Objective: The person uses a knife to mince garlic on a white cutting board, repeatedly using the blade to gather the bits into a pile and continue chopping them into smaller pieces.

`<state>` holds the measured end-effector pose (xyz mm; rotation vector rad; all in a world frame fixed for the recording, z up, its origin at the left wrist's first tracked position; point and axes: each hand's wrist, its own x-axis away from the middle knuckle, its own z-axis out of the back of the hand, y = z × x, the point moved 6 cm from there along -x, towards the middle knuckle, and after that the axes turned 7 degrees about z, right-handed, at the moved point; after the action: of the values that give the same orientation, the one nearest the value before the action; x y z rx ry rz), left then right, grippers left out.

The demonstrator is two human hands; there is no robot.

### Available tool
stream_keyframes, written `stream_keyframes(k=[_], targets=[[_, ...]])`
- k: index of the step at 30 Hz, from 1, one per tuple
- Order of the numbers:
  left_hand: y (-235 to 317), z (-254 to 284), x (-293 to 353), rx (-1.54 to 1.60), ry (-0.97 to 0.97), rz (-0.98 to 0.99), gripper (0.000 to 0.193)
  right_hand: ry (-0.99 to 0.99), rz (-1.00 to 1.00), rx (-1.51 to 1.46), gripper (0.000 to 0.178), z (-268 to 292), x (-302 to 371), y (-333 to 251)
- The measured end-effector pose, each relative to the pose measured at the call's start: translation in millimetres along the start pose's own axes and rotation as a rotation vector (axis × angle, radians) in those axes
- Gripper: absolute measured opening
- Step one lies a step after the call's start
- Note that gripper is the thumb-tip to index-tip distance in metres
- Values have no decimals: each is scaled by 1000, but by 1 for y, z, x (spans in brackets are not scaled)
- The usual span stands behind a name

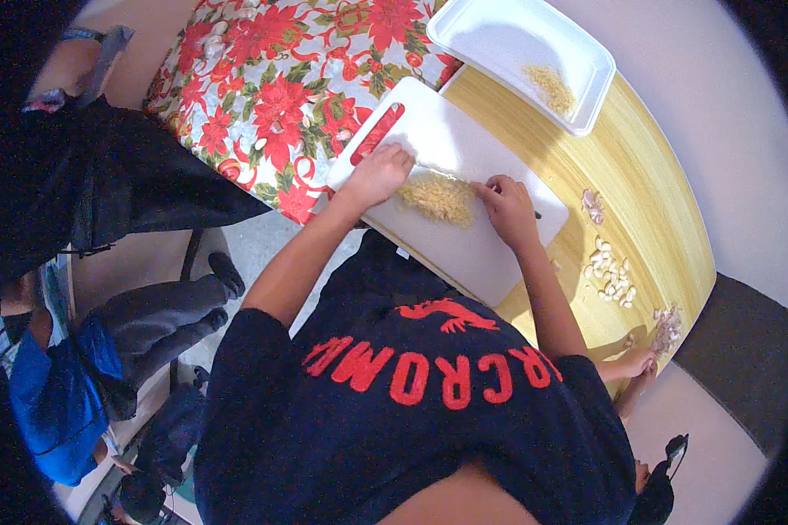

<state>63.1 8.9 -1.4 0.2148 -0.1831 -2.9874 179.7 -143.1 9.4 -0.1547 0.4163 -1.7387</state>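
Note:
A white cutting board [490, 254] with a handle slot lies on the table in front of me. Finely chopped garlic [438, 199] is heaped in its middle. Just beyond the heap, a thin knife blade [446, 173] lies low across the board, seen nearly edge-on. My right hand [508, 206] is closed around the knife's handle, whose dark end sticks out past the fingers. My left hand [383, 175] is closed at the blade's other end, near the board's slot; its fingertips are partly hidden.
Beyond the board stands a white foam tray [490, 35] holding some chopped garlic [552, 87]. Peeled cloves [611, 273] and papery peels [667, 328] lie to the right, beside another person's hands [635, 363]. A poinsettia-print tablecloth [271, 114] covers the left part. More people are at left.

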Motion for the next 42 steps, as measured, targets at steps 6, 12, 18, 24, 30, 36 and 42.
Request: stream_keyframes(k=[6, 12, 18, 24, 30, 36, 42], targets=[[-32, 14, -6, 24, 168, 202, 10, 103, 178, 112, 21, 16, -80, 11], [-5, 3, 25, 99, 82, 237, 13, -70, 229, 104, 23, -3, -61, 12], [1, 17, 31, 76, 45, 333, 15, -23, 224, 61, 21, 15, -49, -3], [-44, 21, 8, 7, 34, 536, 15, 139, 246, 102, 21, -1, -113, -1], [10, 2, 42, -33, 6, 323, 16, -79, 259, 100, 22, -5, -62, -2], [3, 41, 48, -20, 187, 276, 18, -22, 56, -15, 17, 12, -26, -38], [-14, 42, 53, -173, -146, -23, 19, 48, 107, -165, 21, -48, 25, -119]])
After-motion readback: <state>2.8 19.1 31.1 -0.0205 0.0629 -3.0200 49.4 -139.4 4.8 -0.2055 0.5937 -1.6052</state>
